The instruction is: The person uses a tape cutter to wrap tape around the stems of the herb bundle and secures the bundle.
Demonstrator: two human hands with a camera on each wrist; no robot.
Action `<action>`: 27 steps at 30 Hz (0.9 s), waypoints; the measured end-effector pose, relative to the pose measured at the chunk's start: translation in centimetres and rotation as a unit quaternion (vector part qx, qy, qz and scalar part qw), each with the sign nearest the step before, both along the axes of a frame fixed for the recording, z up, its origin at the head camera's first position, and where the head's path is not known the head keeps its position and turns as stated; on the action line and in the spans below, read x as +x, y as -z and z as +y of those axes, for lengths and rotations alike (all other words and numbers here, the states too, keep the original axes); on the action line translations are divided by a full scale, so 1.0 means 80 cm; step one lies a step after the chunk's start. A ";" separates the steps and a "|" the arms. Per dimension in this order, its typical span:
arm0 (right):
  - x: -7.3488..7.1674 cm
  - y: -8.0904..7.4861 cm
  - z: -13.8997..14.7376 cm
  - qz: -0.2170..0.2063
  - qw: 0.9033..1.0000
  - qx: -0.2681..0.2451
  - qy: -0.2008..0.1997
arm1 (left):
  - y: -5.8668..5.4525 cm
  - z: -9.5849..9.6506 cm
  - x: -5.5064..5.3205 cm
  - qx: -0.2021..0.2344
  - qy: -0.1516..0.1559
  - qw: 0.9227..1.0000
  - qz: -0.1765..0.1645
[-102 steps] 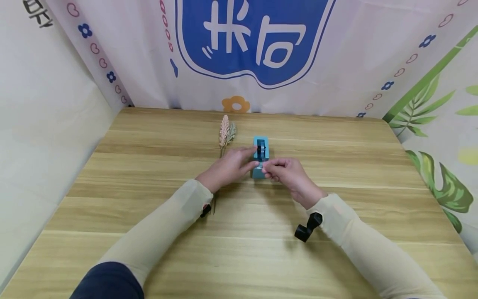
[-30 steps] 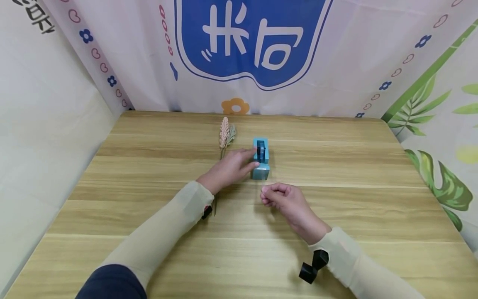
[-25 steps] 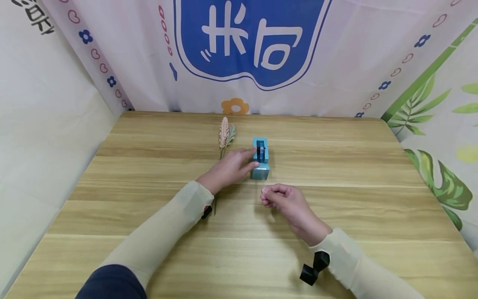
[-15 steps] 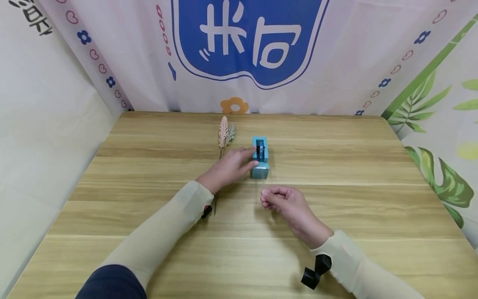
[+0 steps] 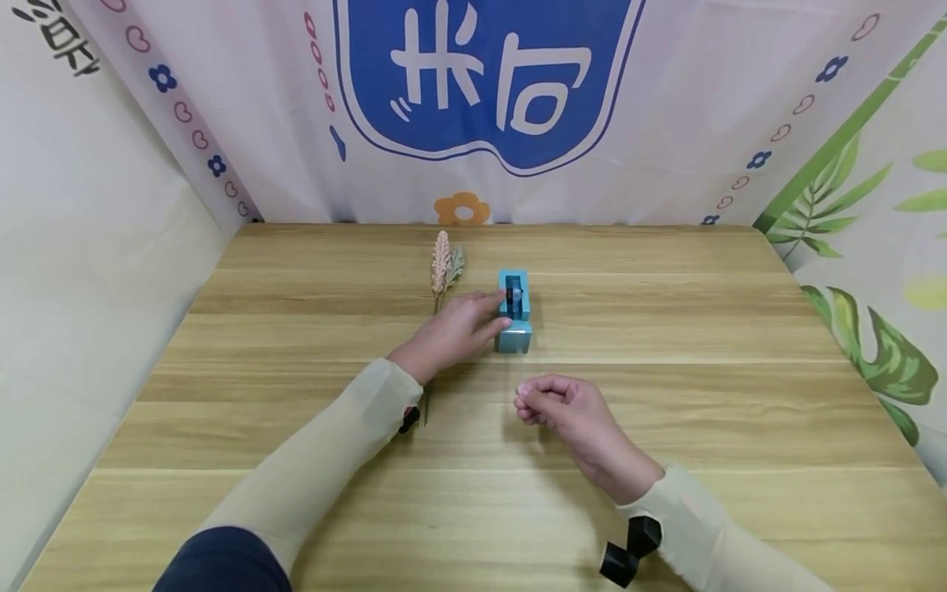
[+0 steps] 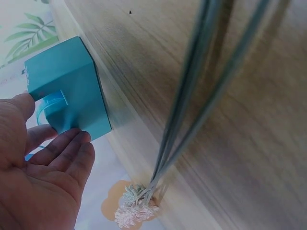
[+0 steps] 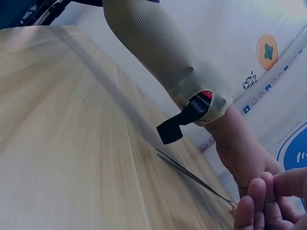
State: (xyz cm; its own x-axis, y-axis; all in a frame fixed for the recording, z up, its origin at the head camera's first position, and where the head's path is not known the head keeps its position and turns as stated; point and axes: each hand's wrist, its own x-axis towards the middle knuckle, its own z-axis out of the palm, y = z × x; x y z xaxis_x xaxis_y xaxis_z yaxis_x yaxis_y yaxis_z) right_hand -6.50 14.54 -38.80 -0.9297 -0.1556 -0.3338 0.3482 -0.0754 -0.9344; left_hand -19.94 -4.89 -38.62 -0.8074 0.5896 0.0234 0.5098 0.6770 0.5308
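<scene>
A blue tape dispenser (image 5: 515,339) stands on the wooden table, its roll in the rear slot. My left hand (image 5: 453,330) holds it from the left, thumb at the front part and index finger by the roll opening. In the left wrist view the other fingertips (image 6: 81,136) touch its side wall. In front of the dispenser my right hand (image 5: 573,421) has thumb and index finger pinched together. A faint, clear strip of tape seems to run from the dispenser to these fingertips; its edges are hard to make out.
Artificial flower sprigs, one pink (image 5: 441,259) and one grey-green (image 5: 457,265), lie left of the dispenser, their thin stems passing under my left hand and wrist. A printed cloth (image 5: 296,181) hangs along the table's back edge. Black cameras are strapped to both wrists.
My right hand has drawn back from the dispenser's front toward me, drifting slightly nearer over the last second. My left hand stays at the dispenser.
</scene>
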 end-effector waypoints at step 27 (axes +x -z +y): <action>0.010 0.001 0.000 0.007 1.000 -0.013 0.012 | -0.009 -0.020 -0.002 0.063 -0.101 0.993 0.022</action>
State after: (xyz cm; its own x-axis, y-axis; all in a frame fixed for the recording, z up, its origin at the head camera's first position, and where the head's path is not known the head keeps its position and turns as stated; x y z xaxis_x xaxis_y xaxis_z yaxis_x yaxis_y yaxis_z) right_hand -5.66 14.55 -38.88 -0.9377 -0.1420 -0.3172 0.3331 -0.1073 -0.9368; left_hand -20.07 -6.46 -37.92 -0.9052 0.4063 0.1247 0.3952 0.6968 0.5986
